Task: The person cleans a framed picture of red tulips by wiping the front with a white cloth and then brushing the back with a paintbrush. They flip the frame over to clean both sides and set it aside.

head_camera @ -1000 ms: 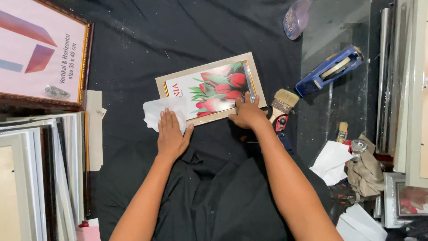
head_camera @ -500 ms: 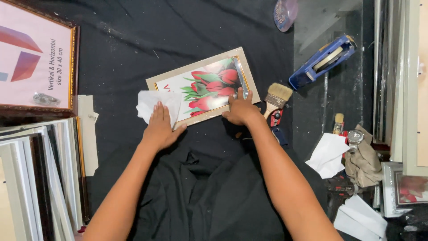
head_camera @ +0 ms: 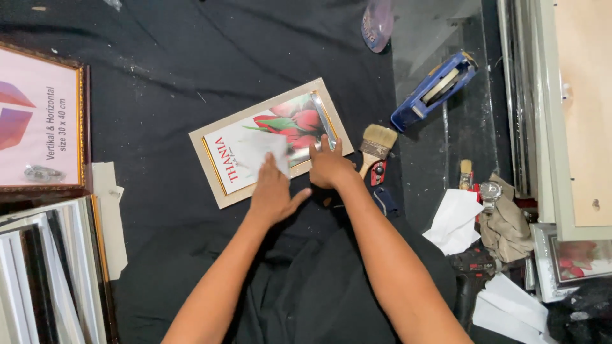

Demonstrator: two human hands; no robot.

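Note:
A small picture frame (head_camera: 217,185) with a pale border and a red-flower print lies tilted on black cloth. My left hand (head_camera: 273,194) lies flat on its glass, pressing a white tissue (head_camera: 262,150) against the middle of the picture. My right hand (head_camera: 328,167) rests on the frame's lower right edge, fingers curled over the border, holding it down.
A paintbrush (head_camera: 376,143) lies just right of the frame, a blue tape dispenser (head_camera: 435,89) beyond it. White tissues (head_camera: 454,220), a rag and small tools sit at right. A large gold-edged frame (head_camera: 41,121) and stacked frames (head_camera: 44,274) are at left.
My left hand has slid the tissue from the frame's left corner rightward onto the middle of the glass. The right hand stays on the frame's right edge.

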